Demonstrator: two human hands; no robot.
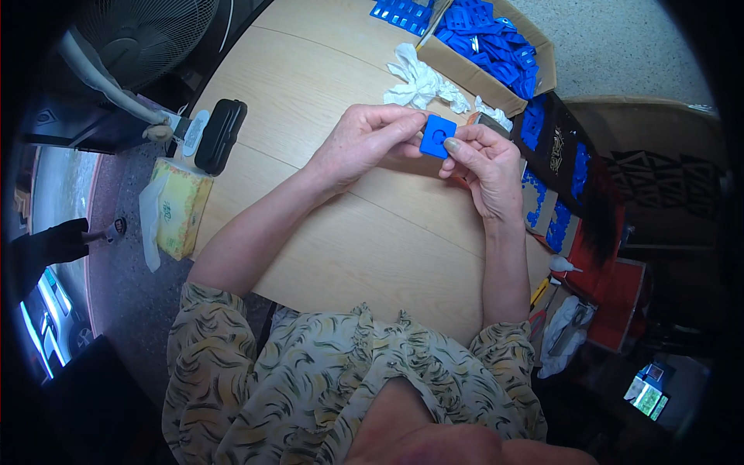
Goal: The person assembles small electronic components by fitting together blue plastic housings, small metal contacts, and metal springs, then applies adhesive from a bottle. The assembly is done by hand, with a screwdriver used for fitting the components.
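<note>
A small flat blue plastic piece [435,144] with a round mark in its face is held up over the wooden table [341,256]. My left hand [373,141] pinches its left edge between thumb and fingers. On its right side my right hand [488,164] grips it, the thumb pressed on the lower right corner. Both hands are closed on this one piece, and the fingertips behind it are partly hidden. Just beyond the hands lies crumpled white tissue [418,81].
A cardboard box [546,66] full of blue plastic pieces [484,46] stands at the far right. Small blue parts [559,225] lie along the right edge. On the left are a black case [221,137], a yellow tissue pack [186,205] and a fan [139,39].
</note>
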